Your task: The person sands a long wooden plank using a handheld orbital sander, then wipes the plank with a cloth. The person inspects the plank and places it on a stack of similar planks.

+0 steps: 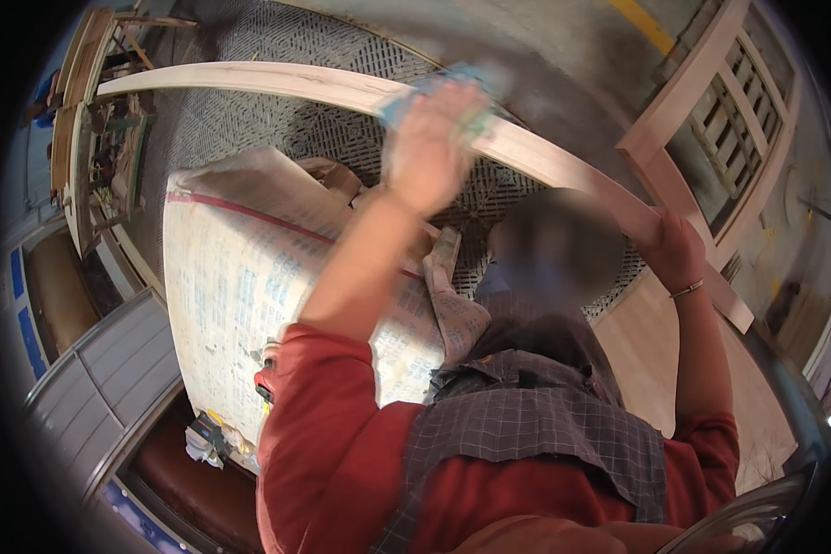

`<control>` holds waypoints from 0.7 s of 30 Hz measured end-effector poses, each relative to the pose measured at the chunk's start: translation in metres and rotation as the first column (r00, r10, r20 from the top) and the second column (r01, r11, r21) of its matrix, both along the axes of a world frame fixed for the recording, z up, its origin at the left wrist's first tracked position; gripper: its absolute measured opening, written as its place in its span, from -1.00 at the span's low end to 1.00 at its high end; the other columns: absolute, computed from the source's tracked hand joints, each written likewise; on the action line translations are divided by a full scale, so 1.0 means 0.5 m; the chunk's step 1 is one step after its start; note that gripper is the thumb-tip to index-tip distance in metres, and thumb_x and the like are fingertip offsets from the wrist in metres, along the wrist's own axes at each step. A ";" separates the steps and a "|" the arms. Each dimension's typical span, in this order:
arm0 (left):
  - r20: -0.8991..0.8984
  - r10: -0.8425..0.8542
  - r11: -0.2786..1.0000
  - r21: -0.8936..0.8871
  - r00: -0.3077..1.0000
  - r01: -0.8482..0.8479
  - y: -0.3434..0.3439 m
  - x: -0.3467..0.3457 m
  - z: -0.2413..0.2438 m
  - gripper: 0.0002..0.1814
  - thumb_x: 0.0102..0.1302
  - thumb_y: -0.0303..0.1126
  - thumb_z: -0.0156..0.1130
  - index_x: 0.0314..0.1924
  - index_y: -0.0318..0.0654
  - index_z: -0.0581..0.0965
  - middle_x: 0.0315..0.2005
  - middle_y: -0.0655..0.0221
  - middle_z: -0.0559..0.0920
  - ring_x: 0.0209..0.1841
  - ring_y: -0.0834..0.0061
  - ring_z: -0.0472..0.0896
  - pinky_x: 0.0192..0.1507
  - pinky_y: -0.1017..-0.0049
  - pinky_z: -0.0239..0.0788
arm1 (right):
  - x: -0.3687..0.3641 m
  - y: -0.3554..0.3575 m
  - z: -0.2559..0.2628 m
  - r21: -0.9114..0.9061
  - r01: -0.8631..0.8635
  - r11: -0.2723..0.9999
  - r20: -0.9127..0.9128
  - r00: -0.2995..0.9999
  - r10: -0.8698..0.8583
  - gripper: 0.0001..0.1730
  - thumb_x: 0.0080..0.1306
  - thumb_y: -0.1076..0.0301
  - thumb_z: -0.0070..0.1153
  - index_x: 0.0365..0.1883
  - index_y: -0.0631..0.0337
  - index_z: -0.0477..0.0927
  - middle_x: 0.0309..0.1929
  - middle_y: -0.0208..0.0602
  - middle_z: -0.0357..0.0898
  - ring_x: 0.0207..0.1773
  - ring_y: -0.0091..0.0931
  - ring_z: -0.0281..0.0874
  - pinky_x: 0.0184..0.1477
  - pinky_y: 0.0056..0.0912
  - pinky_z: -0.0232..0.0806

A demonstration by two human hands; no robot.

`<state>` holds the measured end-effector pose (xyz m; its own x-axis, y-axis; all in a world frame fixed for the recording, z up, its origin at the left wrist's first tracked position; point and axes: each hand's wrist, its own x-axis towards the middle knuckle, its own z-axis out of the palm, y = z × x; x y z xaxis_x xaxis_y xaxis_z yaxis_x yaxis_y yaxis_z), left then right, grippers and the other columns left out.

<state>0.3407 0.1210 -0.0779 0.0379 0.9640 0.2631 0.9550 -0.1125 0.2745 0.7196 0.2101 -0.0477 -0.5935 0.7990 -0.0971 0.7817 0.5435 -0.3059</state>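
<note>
A long, pale wooden board (pixel 270 76) runs across the view in front of me, looking curved through the lens. On its upper face my left hand (pixel 436 138) presses a blue-green cloth or pad (pixel 481 79). Both are blurred by motion, so the exact kind of pad cannot be told. Farther right, my right hand (pixel 668 246) grips the same board by its edge, close to its right end (pixel 737 311).
A printed sheet covers a large panel or tabletop (pixel 249 277) at my left. A wooden frame with openings (pixel 724 76) is at upper right, above a flat wood panel (pixel 637 339). Patterned matting (pixel 235 131) covers the floor. A loaded rack (pixel 76 159) stands far left.
</note>
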 end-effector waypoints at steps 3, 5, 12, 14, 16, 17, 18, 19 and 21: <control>0.153 0.272 0.951 0.107 0.950 -0.290 0.026 -0.217 0.008 -0.52 0.47 -0.14 0.01 0.26 -0.25 0.46 0.26 -0.01 0.45 0.33 -0.04 0.36 0.42 0.05 0.00 | 0.005 0.018 -0.001 -0.048 0.051 0.998 0.052 0.997 -0.049 -0.55 -0.03 0.28 0.40 -0.13 0.01 0.56 -0.24 -0.27 0.65 -0.14 -0.17 0.62 -0.17 -0.12 0.46; 0.189 0.310 0.935 0.119 0.932 -0.335 0.039 -0.313 -0.005 -0.51 0.48 -0.15 -0.01 0.26 -0.32 0.46 0.24 -0.07 0.46 0.33 -0.04 0.36 0.43 0.05 -0.04 | -0.003 0.035 0.006 -0.055 0.032 0.998 0.061 0.998 -0.029 -0.56 -0.02 0.27 0.39 -0.14 0.01 0.57 -0.23 -0.27 0.65 -0.13 -0.17 0.62 -0.15 -0.12 0.46; 0.289 0.160 0.967 0.144 0.944 -0.208 0.060 0.201 -0.063 -0.47 0.47 -0.12 -0.12 0.35 -0.14 0.40 0.30 0.22 0.46 0.40 0.14 0.33 0.43 -0.05 -0.13 | -0.003 0.070 0.004 -0.101 0.097 0.990 0.153 0.985 -0.081 -0.44 -0.02 0.22 0.39 -0.02 0.05 0.51 -0.09 -0.23 0.61 -0.02 -0.18 0.58 -0.03 -0.13 0.44; 0.399 -0.001 0.999 0.043 0.917 -0.018 0.057 0.398 -0.039 -0.39 0.31 -0.15 0.15 0.36 -0.08 0.41 0.37 0.34 0.40 0.44 0.21 0.27 0.44 0.00 -0.09 | 0.005 0.072 0.014 -0.119 0.016 0.993 -0.007 1.000 -0.017 -0.45 -0.01 0.22 0.39 -0.03 0.06 0.51 -0.11 -0.24 0.61 -0.02 -0.18 0.57 -0.03 -0.14 0.44; 0.283 -0.132 0.990 0.081 0.950 0.113 0.059 0.477 -0.044 -0.35 0.24 -0.19 0.26 0.35 -0.05 0.42 0.38 0.38 0.40 0.43 0.25 0.30 0.43 0.07 -0.01 | 0.038 0.078 0.025 -0.137 0.006 0.991 -0.035 0.999 -0.011 -0.45 -0.02 0.22 0.41 -0.05 0.08 0.51 -0.13 -0.23 0.61 -0.03 -0.18 0.57 -0.02 -0.14 0.44; 0.323 -0.183 0.983 0.069 0.929 0.170 0.065 0.472 -0.025 -0.36 0.24 -0.19 0.27 0.35 -0.03 0.43 0.37 0.38 0.40 0.43 0.26 0.31 0.43 0.09 0.00 | 0.072 0.085 0.035 -0.150 0.044 0.988 0.023 0.999 -0.041 -0.46 -0.03 0.23 0.42 -0.06 0.09 0.51 -0.14 -0.21 0.61 -0.03 -0.17 0.57 -0.02 -0.15 0.44; 0.283 -0.213 0.976 0.022 0.935 0.215 0.066 0.439 -0.005 -0.39 0.27 -0.21 0.24 0.34 -0.04 0.43 0.38 0.37 0.39 0.43 0.26 0.30 0.44 0.11 0.00 | 0.113 0.086 0.038 -0.175 0.082 0.981 0.081 0.994 -0.069 -0.46 -0.04 0.23 0.43 -0.08 0.09 0.51 -0.15 -0.20 0.60 -0.03 -0.17 0.57 -0.02 -0.15 0.44; 0.244 -0.250 0.964 -0.024 0.937 0.263 0.068 0.378 0.010 -0.43 0.30 -0.23 0.21 0.33 -0.04 0.44 0.39 0.36 0.38 0.44 0.25 0.29 0.45 0.13 0.00 | 0.158 0.088 0.040 -0.194 0.126 0.973 0.140 0.985 -0.100 -0.46 -0.05 0.24 0.44 -0.09 0.10 0.52 -0.16 -0.19 0.60 -0.02 -0.16 0.57 -0.02 -0.15 0.44; 0.086 -0.032 0.999 0.040 0.996 0.029 0.074 0.249 0.007 -0.51 0.41 -0.25 0.08 0.32 -0.16 0.42 0.34 0.26 0.43 0.41 0.19 0.33 0.46 0.16 -0.02 | 0.327 0.099 0.046 -0.153 0.155 0.976 0.185 0.975 -0.126 -0.40 -0.08 0.23 0.47 -0.04 0.11 0.53 -0.09 -0.17 0.61 0.02 -0.13 0.55 0.08 -0.15 0.42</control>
